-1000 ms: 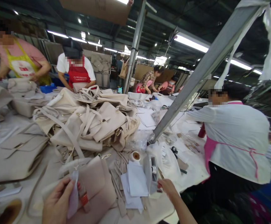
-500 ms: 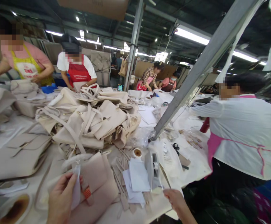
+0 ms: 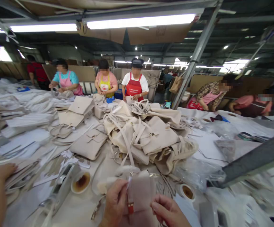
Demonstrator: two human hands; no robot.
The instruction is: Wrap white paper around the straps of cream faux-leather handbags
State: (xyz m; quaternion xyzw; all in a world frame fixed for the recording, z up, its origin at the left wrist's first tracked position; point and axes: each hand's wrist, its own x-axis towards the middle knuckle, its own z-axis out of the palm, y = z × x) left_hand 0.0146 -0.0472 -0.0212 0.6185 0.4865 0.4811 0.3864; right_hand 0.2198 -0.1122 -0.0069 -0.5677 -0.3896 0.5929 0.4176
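A beige handbag (image 3: 143,189) lies before me with its flap, handle and a small orange-red piece (image 3: 130,207) at the clasp showing. My left hand (image 3: 115,200) is closed at the bag's left side, its thumb and finger pinching a thin white strip (image 3: 129,181). My right hand (image 3: 166,208) is by the bag's right edge, thumb and fingers drawn together. Whatever is between those fingers, if anything, is hidden.
A heap of beige bags (image 3: 148,132) rises just beyond. Glue bowls (image 3: 80,182) and a tape dispenser (image 3: 65,179) stand on the left. A co-worker's hand (image 3: 3,171) reaches in there. A slanted metal post (image 3: 255,157) crosses the right side. Several people work across the table.
The view has swung left. My right hand has come from the tape dispenser on the right to the bag's edge. The flat blade-like tool it held no longer shows. My left hand keeps its pinch.
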